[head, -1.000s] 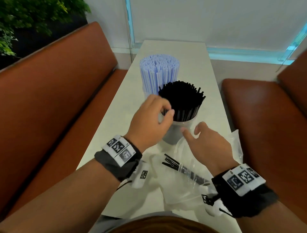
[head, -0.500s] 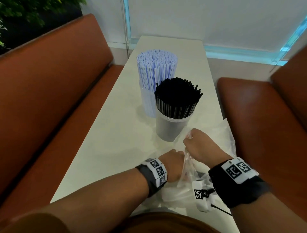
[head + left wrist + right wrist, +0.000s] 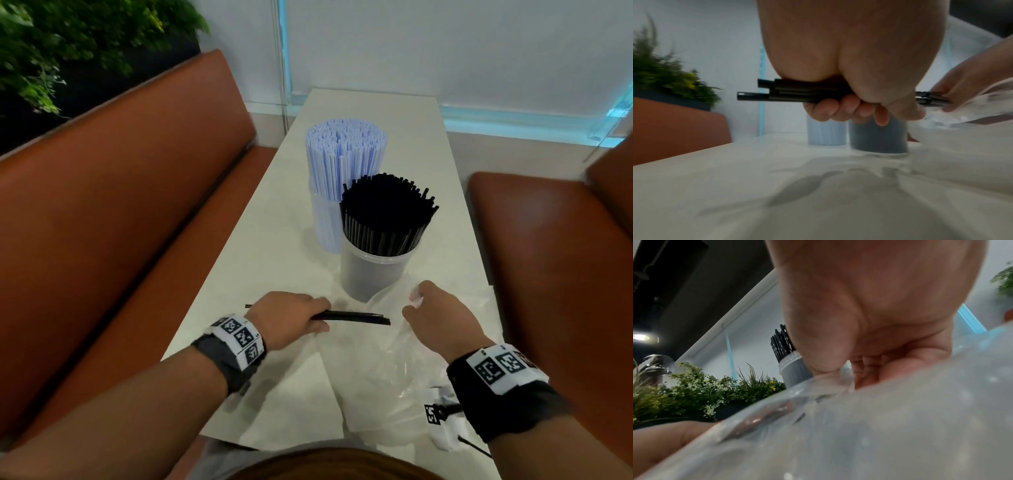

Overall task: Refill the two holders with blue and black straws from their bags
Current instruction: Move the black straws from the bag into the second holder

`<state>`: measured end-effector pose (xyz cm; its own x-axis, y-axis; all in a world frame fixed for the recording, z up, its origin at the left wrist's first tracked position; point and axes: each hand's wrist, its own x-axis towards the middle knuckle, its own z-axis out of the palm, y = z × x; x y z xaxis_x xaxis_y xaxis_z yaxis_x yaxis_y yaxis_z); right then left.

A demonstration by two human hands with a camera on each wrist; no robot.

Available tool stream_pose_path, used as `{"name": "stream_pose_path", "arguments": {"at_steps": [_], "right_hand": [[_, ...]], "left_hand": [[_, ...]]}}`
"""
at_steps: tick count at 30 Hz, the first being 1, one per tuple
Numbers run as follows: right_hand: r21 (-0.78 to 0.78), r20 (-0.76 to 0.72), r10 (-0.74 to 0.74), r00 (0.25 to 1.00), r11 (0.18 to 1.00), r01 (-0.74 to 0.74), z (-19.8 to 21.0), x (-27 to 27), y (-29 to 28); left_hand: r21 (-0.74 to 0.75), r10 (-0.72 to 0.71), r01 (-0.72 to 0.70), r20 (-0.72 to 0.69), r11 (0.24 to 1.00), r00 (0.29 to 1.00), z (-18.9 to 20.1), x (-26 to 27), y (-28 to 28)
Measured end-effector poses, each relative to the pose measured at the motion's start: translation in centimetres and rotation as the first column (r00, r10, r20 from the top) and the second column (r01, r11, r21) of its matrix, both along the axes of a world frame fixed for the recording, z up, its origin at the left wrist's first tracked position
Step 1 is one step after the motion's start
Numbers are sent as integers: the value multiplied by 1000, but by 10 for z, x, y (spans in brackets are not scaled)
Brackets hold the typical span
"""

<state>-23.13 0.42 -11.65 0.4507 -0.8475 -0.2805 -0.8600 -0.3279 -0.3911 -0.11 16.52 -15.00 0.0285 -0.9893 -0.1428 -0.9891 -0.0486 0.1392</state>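
Observation:
Two clear holders stand mid-table: the far one [image 3: 325,226] packed with blue straws [image 3: 346,154], the near one [image 3: 373,274] packed with black straws [image 3: 388,210]. My left hand [image 3: 294,320] grips a small bundle of black straws [image 3: 352,317] held level just above the table, seen from below in the left wrist view as the bundle [image 3: 797,93] under curled fingers [image 3: 838,110]. My right hand [image 3: 435,315] pinches the edge of a clear plastic bag [image 3: 394,377] lying on the near table; the bag [image 3: 879,418] fills the right wrist view.
The white table [image 3: 274,260] is narrow, with brown bench seats at the left [image 3: 120,222] and right [image 3: 548,257]. A plant [image 3: 68,44] stands behind the left bench. A second flat bag [image 3: 287,411] lies at the near table edge.
My left hand left the black holder, reached into the bag and has drawn a bundle of black straws out to the left. My right hand took hold of the bag's edge.

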Motion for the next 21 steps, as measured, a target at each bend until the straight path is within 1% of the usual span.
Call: {"name": "stream_pose_path", "arguments": {"at_steps": [1,2,3,4,5,6,7,8,9,10,11,12,13,14,16,17,18,19,20,21], "right_hand": [[-36,3,-15,1000,999,15,2,0,1],[-84,45,-39,998,996,43,5,1,3],[-131,142,-60,988,988,79,10,2,6],[-160,286,-66,956,980,115,15,3,9],[-156,445,-52,894,979,135,20,5,13],[-118,587,-30,809,985,122,24,8,17],[-51,689,-24,724,995,80,26,12,22],[35,745,-37,667,999,16,26,17,28],[117,762,-54,646,992,-56,26,21,35],[172,756,-56,652,978,-116,24,25,40],[197,747,-50,663,969,-150,23,28,43],[207,752,-56,657,966,-156,23,29,45],[225,775,-92,625,965,-137,24,29,45],[264,807,-158,569,959,-107,27,28,43],[385,844,-317,433,920,-76,33,25,37],[447,842,-386,378,891,-84,36,23,34],[503,827,-444,346,859,-100,39,22,33],[553,802,-491,339,825,-115,40,23,32],[603,772,-535,343,788,-126,42,23,33],[651,737,-579,350,747,-137,43,25,34]], "left_hand": [[3,34,-34,-9,999,999,0,8,5],[-4,60,-60,-17,998,998,0,14,10],[-24,77,-78,-23,997,997,0,17,14],[-60,87,-89,-33,994,996,0,17,16],[-104,89,-93,-43,990,995,2,14,16],[-146,83,-90,-57,985,995,5,8,14],[-186,71,-84,-74,979,995,9,-1,11],[-227,48,-68,-92,971,995,13,-12,6],[-261,19,-46,-106,964,994,18,-25,0],[-293,-14,-21,-119,956,993,23,-39,-8],[-323,-47,1,-136,946,990,29,-52,-15],[-348,-72,13,-159,938,985,35,-63,-21],[-359,-82,11,-184,933,980,41,-70,-28],[-362,-73,-8,-210,932,975,48,-74,-32],[-385,-36,-86,-299,919,954,64,-74,-39],[-411,-24,-162,-411,897,911,74,-73,-42],[-434,-36,-254,-558,864,829,85,-74,-43],[-457,-78,-359,-698,813,712,97,-76,-44],[-475,-144,-467,-800,746,582,111,-81,-46],[-468,-227,-564,-866,680,446,124,-85,-49]]}}
